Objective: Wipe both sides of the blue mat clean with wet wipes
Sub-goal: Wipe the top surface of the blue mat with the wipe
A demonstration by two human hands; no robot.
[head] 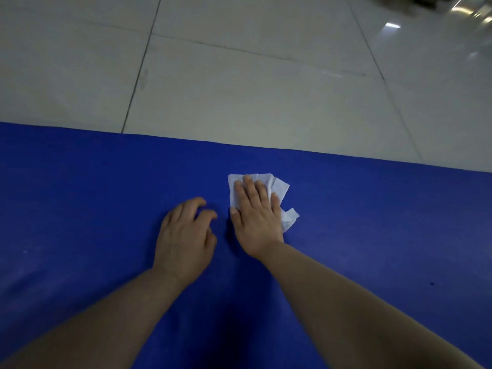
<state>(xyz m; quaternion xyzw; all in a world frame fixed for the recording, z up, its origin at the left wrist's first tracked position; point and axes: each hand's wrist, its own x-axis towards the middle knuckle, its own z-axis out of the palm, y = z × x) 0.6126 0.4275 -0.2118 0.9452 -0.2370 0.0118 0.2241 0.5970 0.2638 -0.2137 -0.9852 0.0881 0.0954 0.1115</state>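
Right hand point(257, 219) lies flat just right of frame centre, fingers straight and together, palm pressing a white wet wipe point(279, 190) onto the mat — nothing curled round it, the wipe is pinned by pressure alone. Wipe is crumpled and partly folded; its edges show past the fingertips at top and past the outer side of the hand, with a loose flap toward lower right.

Left hand point(186, 235) sits just beside the right, slightly lower left of it. Fingers bent, tips appear to touch the mat, nothing held; probably bracing body weight or steadying the mat.

Blue mat point(80, 209) fills the lower half of the frame, lying flat on a pale tiled floor point(239, 89); its far edge runs across the middle of the frame, sloping down to the right. Faint pale marks at lower left and a dark speck at lower right of the mat.

Judgement: step in hand is wiping the upper face; the reverse side looks not yet dealt with. To do it well — keep the palm flat so the whole wipe drags with the hand, work in overlapping strokes out to the far edge, refold the loose flap so it does not bunch, and keep the left hand down so the mat does not creep on the glossy tiles. Lower-left marks and the speck need a pass.
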